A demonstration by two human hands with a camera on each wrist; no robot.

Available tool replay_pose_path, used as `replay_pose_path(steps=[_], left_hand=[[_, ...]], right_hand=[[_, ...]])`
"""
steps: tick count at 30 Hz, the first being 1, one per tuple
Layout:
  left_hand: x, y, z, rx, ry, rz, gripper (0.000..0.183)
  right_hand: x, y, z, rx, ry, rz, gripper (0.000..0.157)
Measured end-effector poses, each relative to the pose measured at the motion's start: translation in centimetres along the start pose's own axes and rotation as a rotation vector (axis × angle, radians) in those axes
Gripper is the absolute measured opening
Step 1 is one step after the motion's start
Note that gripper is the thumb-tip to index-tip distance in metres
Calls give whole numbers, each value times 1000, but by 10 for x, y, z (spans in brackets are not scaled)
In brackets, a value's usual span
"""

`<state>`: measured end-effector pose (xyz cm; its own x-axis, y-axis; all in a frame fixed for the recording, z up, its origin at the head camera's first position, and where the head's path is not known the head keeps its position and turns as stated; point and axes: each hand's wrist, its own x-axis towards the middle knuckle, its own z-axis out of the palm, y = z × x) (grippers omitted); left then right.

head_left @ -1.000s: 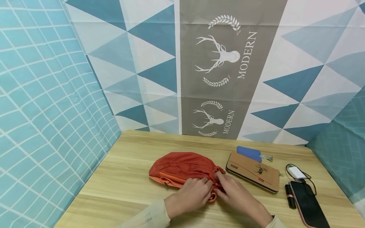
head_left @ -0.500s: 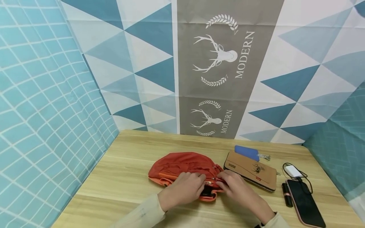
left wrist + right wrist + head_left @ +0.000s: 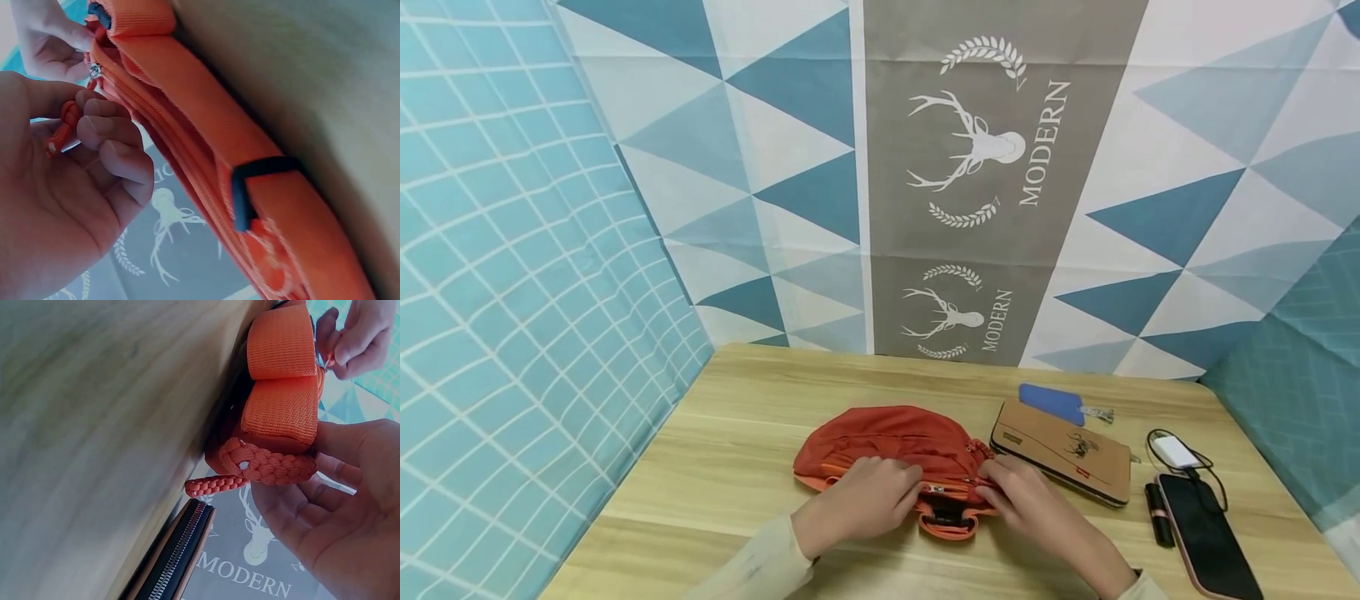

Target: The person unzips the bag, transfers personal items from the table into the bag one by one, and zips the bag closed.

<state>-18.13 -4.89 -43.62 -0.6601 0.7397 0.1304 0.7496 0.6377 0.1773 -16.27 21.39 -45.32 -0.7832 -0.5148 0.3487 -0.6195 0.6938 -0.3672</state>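
Note:
A red waist bag (image 3: 895, 437) with orange trim lies on the wooden table. My left hand (image 3: 868, 500) is at its front edge, fingers curled round an orange cord zipper pull (image 3: 67, 120). The metal zipper slider (image 3: 936, 489) shows just beyond those fingertips. My right hand (image 3: 1033, 504) grips the bag's right end between thumb and fingers, beside a braided red cord (image 3: 269, 464). Between the hands, an orange strap loop (image 3: 949, 531) with a black buckle hangs toward the front. In the left wrist view, an orange webbing strap (image 3: 187, 94) runs along the zipper.
Close to the right hand lies a brown zippered wallet (image 3: 1063, 450), with a blue tag (image 3: 1051, 403) behind it. Further right are a phone (image 3: 1210, 537), a black lipstick-like tube (image 3: 1159, 515) and a white block (image 3: 1175, 452) with a black cable. A patterned cloth (image 3: 947, 167) hangs behind the table.
My left hand has moved left along the bag's front edge, and the zipper slider has shifted left with it. The strap loop and buckle between the hands are now more exposed. My right hand stays at the right end.

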Motion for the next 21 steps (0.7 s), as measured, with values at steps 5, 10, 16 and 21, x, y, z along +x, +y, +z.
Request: replay_pose_path(steps=[5,10,16,21], left_hand=[[-10,-5,1,-15,3,0,25],[-16,-10,1,-15,-27,1,21],[-22,-19,-3,-32,-15,2,21],[-26,-28,-7,-44,-16,-14,20]], right_hand=[[-3,-1,1,4,0,1,7],[-7,-1,3,19,-17,10,7],[-7,1,-2,22,-21,29,9],[-8,5,-6,11,-40,52,9]])
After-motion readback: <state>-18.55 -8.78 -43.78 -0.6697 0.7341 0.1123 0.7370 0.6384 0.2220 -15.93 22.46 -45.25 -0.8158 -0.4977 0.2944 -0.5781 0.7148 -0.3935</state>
